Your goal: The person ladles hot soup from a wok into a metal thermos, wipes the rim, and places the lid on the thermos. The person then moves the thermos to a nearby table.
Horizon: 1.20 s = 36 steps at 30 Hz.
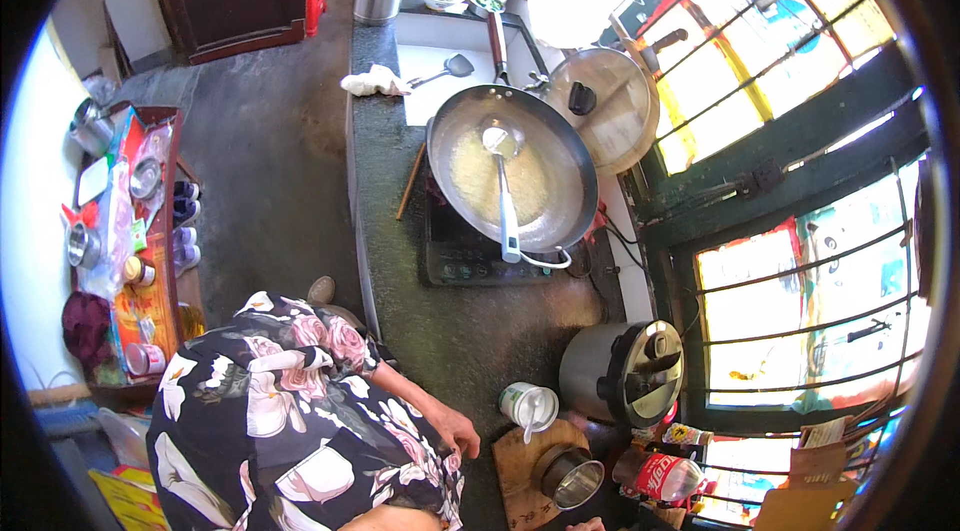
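Note:
My left hand hangs at the counter's edge beside a wooden cutting board, its fingers partly behind my floral sleeve. Nothing shows in it. Only a few fingertips of my right hand appear at the bottom edge, near a steel pot tilted on the board. A white tub with a white spoon stands just above the board. Farther along, a wok holding pale liquid sits on an induction cooker. A ladle rests in the wok, its handle over the rim.
A pressure cooker and a plastic bottle stand by the barred window. A glass lid leans behind the wok. A spatula lies in the sink area, near a white cloth. Behind me is a cluttered low table.

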Available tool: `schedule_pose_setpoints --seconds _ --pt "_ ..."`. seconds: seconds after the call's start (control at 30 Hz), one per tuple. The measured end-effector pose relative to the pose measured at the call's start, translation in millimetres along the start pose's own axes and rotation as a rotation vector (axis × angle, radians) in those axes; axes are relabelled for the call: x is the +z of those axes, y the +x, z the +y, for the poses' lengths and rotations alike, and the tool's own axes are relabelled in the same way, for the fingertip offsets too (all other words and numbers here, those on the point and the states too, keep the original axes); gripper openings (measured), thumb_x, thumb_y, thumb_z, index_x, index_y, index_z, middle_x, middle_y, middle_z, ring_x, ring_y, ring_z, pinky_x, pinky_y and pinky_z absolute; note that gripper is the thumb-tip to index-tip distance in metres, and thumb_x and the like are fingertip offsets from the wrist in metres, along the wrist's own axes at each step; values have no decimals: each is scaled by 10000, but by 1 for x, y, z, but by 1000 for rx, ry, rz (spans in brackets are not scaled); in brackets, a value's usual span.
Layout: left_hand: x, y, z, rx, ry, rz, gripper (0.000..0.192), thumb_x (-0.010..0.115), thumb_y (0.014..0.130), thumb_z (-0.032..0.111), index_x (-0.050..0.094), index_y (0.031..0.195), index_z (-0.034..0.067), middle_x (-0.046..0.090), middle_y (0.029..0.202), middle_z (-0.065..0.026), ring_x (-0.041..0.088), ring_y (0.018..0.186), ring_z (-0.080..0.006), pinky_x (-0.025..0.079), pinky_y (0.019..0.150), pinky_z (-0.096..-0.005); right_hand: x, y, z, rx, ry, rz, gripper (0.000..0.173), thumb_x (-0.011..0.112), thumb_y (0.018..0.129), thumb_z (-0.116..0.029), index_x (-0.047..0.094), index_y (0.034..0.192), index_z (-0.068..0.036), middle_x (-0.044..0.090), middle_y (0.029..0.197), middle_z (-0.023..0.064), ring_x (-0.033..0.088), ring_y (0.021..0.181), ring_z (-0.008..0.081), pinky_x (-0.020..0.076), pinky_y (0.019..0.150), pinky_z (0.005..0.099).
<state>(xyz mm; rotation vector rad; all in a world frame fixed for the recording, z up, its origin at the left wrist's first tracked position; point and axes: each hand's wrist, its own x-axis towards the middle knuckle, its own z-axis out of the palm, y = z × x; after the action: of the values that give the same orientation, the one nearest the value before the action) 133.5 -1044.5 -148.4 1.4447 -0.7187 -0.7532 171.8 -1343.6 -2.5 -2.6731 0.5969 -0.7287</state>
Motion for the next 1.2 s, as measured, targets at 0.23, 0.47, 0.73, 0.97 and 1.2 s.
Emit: schedule_pose_setpoints --seconds 0.23,0.47,0.73,0.97,1.2 --pt "41 3 26 337 85 221 343 614 835 238 586 1064 -16 648 919 -102 608 812 -149 477 687 -276 -40 -41 -87 -252 99 64 238 521 871 -178 667 923 2 655 845 204 626 775 349 497 710 414" --pt "66 84 130 -502 1438 1364 223 553 841 124 622 999 -18 645 915 -87 591 794 -114 462 684 -227 0 -92 -147 -478 331 -366 199 507 874 -108 622 997 -1 638 849 163 619 694 290 500 661 408" --pt "22 28 105 -1550 1515 1316 237 517 809 89 646 972 -25 626 988 -111 556 932 -168 440 806 -220 38 -162 -205 -992 455 -782 252 562 867 -201 631 1027 -19 641 960 200 610 894 348 480 808 402" --pt "13 -39 112 -851 784 1722 253 532 812 148 642 958 -27 602 1011 -127 518 984 -204 409 839 -231 75 -197 -233 -1401 407 -924 157 519 863 -85 602 965 0 632 908 189 608 826 361 488 717 405" --pt "-15 -88 55 -246 459 1378 250 538 828 181 638 929 -24 595 958 -107 514 934 -185 409 795 -238 85 -226 -244 -1549 446 -1002 158 539 832 -76 617 953 -11 633 856 196 610 767 382 476 654 425"
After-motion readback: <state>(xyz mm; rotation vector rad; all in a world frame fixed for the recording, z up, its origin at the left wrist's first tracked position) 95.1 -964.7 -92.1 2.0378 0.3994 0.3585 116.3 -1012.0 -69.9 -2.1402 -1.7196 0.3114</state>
